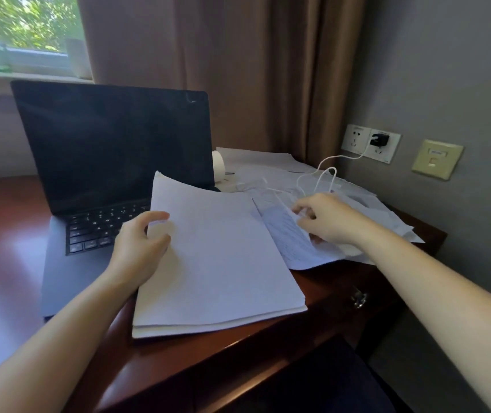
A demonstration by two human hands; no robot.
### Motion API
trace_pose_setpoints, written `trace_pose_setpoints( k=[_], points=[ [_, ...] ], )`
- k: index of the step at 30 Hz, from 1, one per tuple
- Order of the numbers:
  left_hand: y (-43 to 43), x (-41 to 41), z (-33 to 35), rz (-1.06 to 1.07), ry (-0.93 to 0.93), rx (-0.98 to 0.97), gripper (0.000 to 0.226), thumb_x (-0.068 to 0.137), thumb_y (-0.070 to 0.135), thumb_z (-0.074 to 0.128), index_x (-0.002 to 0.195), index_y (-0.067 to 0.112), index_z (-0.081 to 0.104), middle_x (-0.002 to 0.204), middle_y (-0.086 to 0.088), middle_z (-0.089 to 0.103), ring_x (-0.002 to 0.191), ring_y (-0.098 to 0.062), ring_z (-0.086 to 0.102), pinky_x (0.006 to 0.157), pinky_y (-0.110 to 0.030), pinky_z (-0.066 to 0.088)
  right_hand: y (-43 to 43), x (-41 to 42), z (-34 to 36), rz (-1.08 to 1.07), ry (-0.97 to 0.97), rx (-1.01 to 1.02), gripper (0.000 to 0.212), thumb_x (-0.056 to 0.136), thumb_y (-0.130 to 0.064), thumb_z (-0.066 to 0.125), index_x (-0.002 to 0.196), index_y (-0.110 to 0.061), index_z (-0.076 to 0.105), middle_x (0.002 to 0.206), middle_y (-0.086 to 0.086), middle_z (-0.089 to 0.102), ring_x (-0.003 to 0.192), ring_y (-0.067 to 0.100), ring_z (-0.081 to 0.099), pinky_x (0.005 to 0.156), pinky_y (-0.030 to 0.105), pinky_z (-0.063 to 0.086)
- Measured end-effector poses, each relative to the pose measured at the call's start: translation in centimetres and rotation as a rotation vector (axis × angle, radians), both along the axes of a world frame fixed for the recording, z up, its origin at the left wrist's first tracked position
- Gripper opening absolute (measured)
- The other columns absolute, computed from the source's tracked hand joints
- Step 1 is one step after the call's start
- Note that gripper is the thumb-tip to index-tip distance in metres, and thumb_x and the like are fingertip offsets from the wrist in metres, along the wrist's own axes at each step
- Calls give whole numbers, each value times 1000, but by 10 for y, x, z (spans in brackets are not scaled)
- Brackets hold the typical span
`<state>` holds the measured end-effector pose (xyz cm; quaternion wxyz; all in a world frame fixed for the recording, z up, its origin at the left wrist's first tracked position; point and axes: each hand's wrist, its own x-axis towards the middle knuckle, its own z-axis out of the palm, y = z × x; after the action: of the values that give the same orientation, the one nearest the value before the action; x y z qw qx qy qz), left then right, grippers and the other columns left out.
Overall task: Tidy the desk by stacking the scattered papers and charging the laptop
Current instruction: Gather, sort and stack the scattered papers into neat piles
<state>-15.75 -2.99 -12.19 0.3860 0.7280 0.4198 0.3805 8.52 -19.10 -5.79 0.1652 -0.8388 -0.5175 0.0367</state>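
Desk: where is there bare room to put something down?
Bare wood lies left of the laptop, out to the desk edge, and in a narrow strip between the stack and the front edge. The right back corner is crowded: loose papers and the cable cover it up to the wall, and the right hand grips a sheet there.

One laptop [104, 150], one paper stack [223, 263], several loose sheets [366, 210], one white cable [348, 158], one charger [379, 140].
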Motion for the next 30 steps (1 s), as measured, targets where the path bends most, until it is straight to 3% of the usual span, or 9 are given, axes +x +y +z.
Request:
trace_pose_setpoints(
  k=[6, 10, 15, 19, 21, 22, 24, 26, 30],
  points=[
    [-2, 0, 1, 18, 24, -9, 51, 82, -2, 51, 129, 17, 57, 99, -14, 64, 45, -12, 46, 45, -24, 35, -3, 1, -10, 69, 76, -345, 34, 94, -26, 50, 128, -23, 55, 118, -1, 59, 103, 14, 54, 87, 26, 41],
    [-3, 3, 2, 7, 12, -19, 52, 83, -2, 50, 132, 16, 56, 104, -12, 62, 52, -17, 48, 52, -25, 37, -33, 13, -8, 56, 164, -325, 41, 92, -27, 56, 133, -27, 50, 135, -5, 51, 120, 11, 48, 100, 28, 39],
    [-6, 2, 3, 1, -25, -64, 50, 85, -4, 49, 132, 12, 56, 114, -9, 56, 79, -29, 58, 73, -34, 49, -75, 16, -23, 92, 177, -524, 84, 81, -22, 67, 149, -34, 19, 156, -12, 18, 142, 9, 20, 114, 26, 21],
    [-11, -1, 9, -13, -76, -154, 49, 86, -5, 49, 131, 12, 56, 109, -9, 58, 69, -22, 52, 61, -28, 43, -95, 17, -43, 64, 148, -454, 71, 89, -33, 61, 148, -39, 22, 156, -14, 12, 145, 9, 9, 119, 33, 12],
    [-13, -3, 11, -13, -89, -168, 48, 86, -5, 49, 131, 12, 57, 96, -7, 58, 58, -20, 44, 55, -27, 38, -97, 17, -50, 58, 111, -253, 37, 96, -32, 50, 133, -33, 50, 146, -7, 41, 139, 15, 32, 113, 34, 27],
    [-14, -5, 11, -15, -96, -173, 48, 86, -4, 49, 130, 12, 57, 88, -4, 57, 53, -20, 40, 54, -26, 36, -96, 15, -50, 22, 51, -166, 23, 98, -32, 45, 114, -33, 62, 127, -8, 58, 126, 18, 47, 104, 35, 37],
    [-15, -7, 12, -21, -113, -185, 47, 87, -4, 49, 130, 12, 57, 89, -4, 58, 52, -19, 39, 55, -26, 36, -95, 10, -48, -92, -132, -59, 26, 99, -35, 39, 88, -29, 61, 96, -8, 65, 103, 23, 58, 82, 37, 46],
    [-15, -8, 12, -24, -124, -195, 48, 87, -4, 49, 131, 12, 56, 103, -8, 59, 56, -19, 43, 58, -27, 39, -94, 8, -42, -231, -313, 82, 30, 100, -34, 36, 93, -20, 61, 96, 4, 67, 96, 32, 59, 70, 36, 41],
    [-11, -12, 13, -3, -169, -239, 47, 87, -3, 48, 131, 12, 56, 100, -9, 59, 69, -27, 54, 70, -37, 49, -87, 4, -14, -447, -438, 348, 33, 101, -27, 35, 101, -10, 62, 98, 22, 64, 92, 44, 56, 64, 37, 30]
  ],
)
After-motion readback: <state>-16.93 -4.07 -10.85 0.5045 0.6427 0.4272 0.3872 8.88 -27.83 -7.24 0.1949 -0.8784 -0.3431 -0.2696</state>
